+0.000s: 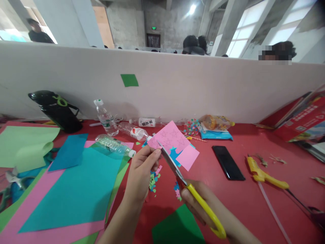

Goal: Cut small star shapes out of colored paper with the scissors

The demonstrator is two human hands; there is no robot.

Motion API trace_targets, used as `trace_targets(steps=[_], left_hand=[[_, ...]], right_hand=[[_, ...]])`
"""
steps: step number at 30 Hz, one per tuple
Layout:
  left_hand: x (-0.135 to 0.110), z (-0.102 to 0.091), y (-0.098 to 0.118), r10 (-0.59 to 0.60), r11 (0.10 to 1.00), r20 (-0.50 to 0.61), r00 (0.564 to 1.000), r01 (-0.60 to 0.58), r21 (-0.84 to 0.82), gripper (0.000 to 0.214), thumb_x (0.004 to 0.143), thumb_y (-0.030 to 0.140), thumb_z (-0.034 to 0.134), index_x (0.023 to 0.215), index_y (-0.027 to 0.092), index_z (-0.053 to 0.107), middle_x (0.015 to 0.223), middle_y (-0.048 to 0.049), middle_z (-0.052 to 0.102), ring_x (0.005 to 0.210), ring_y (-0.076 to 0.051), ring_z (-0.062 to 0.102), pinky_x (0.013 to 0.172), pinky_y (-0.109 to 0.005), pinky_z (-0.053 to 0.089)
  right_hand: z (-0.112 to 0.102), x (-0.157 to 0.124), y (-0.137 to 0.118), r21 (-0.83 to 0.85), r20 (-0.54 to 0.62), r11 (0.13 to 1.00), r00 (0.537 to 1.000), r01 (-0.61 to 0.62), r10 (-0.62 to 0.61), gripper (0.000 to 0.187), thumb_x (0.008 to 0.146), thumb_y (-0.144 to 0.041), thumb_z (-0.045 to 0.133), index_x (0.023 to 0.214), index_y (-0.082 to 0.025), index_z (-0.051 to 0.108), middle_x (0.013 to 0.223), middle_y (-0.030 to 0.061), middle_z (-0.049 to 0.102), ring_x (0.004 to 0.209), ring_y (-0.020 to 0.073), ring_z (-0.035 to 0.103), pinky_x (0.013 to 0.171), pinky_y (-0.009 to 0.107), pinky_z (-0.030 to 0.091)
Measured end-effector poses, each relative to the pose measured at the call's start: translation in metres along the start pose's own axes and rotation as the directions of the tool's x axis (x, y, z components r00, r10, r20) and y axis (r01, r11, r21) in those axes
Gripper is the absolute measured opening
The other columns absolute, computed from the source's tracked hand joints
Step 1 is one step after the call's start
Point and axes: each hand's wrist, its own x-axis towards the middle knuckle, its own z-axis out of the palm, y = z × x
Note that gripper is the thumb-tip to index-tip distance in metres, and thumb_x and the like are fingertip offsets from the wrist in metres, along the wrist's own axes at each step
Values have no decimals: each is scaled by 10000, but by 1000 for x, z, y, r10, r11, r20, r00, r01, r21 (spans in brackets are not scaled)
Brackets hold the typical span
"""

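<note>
Between the thumb and fingers of my left hand (144, 166) is a sheet of pink paper (169, 135) with several stars drawn on it in outline. My right hand (200, 200) grips yellow-handled scissors (175, 167). Their blades point up and left, and the tips lie at the paper's lower left edge beside my left thumb. Whether the blades touch the paper I cannot tell. Behind the held sheet, a smaller pink piece (188, 157) and blue paper scraps (175, 156) show on the table. Green and pink snippets (153, 181) lie under my left hand.
Stacked coloured sheets (76, 189) cover the left. Plastic bottles (108, 118) and a black flask (56, 110) stand or lie along the white partition (162, 84). Rightward are small cut stars (192, 127), snack packets (215, 127), a phone (228, 162) and a yellow glue gun (265, 174).
</note>
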Motion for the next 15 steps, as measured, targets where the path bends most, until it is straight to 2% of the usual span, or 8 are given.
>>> trace_targets(steps=[5,15], left_hand=[[-1,-2,2,1,1000,8,1000,-1,1,245,829,293,636,623,183,563,548,52,468,505,-58,392,488,-181,323],[2,-8,5,28,999,30,999,-29,39,236,814,292,649,608,189,602,550,43,493,497,-66,420,489,-204,325]], right_hand=[[-2,-2,2,10,9,1000,1000,-3,3,572,858,-761,395,695,-212,399,467,-94,322,398,57,276,394,218,176],[-6,-2,1,7,52,1000,999,12,-13,589,839,-787,392,701,-214,395,459,-97,331,395,56,287,394,213,181]])
